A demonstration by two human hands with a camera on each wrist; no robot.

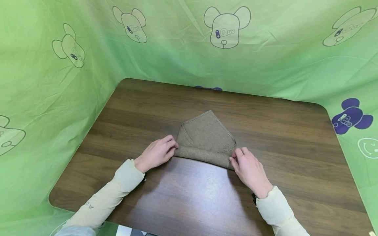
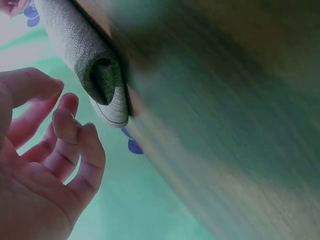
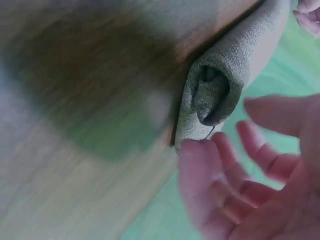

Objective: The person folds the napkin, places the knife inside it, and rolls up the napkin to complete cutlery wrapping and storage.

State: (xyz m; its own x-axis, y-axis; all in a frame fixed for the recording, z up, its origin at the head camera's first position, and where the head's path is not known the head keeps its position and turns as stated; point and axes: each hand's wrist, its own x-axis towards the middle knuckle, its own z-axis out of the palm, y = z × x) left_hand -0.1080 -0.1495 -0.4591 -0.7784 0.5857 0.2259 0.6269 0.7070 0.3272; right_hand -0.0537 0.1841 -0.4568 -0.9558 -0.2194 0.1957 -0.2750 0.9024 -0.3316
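A brown-grey cloth lies on the wooden table, its near edge rolled into a thick tube and its far part flat, rising to a point. At the roll's left end is my left hand; in the left wrist view its fingers are loosely bent, with nothing between them and the roll's open end. My right hand is at the right end. The right wrist view shows its thumb and fingers spread beside the spiral end of the roll, not gripping it; whether a fingertip touches cannot be told.
The dark wooden table has rounded corners and reaches well beyond the cloth on every side. Green sheeting printed with bear heads hangs behind it and at both sides. A white object shows below the near edge.
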